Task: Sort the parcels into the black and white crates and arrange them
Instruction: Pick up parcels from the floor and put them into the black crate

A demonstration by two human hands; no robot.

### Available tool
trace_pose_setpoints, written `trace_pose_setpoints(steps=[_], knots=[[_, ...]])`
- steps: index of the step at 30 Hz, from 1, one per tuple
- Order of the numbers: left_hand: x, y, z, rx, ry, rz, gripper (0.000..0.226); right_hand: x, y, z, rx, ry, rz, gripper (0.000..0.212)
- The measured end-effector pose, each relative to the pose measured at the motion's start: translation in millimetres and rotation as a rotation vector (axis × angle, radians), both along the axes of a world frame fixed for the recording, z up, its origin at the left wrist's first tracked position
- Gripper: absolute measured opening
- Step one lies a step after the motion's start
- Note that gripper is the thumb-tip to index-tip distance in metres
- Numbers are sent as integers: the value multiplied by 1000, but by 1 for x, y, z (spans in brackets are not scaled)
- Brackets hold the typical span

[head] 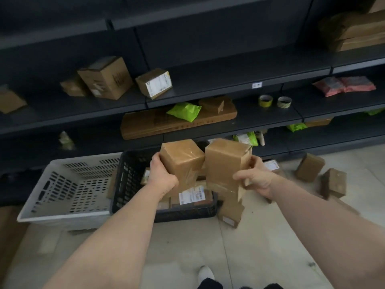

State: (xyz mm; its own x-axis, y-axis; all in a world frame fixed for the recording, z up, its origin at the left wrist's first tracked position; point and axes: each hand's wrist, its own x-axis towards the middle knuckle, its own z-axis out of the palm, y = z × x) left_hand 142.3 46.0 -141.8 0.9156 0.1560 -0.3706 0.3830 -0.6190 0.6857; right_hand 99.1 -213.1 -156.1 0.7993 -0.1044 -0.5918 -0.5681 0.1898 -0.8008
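My left hand (163, 174) grips a brown taped cardboard parcel (183, 161) and my right hand (255, 177) grips a second, taller brown parcel (226, 163). Both parcels are held side by side, almost touching, above the black crate (129, 180) on the floor. The black crate holds several brown boxes with white labels, partly hidden by my hands and the held parcels. The white crate (68, 184) stands to its left, and no parcel shows inside it.
Loose brown boxes (333, 182) lie on the tiled floor right of the black crate, one (231, 213) against its corner. Dark shelves (208, 80) behind carry boxes, green bags (184, 111), a pink bag (343, 85) and tape rolls (265, 100). My foot (206, 274) shows at the bottom.
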Motion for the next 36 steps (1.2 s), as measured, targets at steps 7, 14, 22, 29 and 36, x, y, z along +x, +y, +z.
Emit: trace_pose_setpoints(steps=[7,14,22,29,36], knots=[[12,59,-31,26,-113,11,112,15,52,-5,-300,-154,160,100],[29,73,-41,-137,134,431,105,51,52,-28,-367,66,-61,101],[46,81,-54,208,261,438,110,93,53,-64,-403,346,140,107],[63,75,-66,356,340,368,109,138,71,-76,-652,347,553,117],[76,104,-76,405,368,255,112,163,109,-89,-833,134,890,116]])
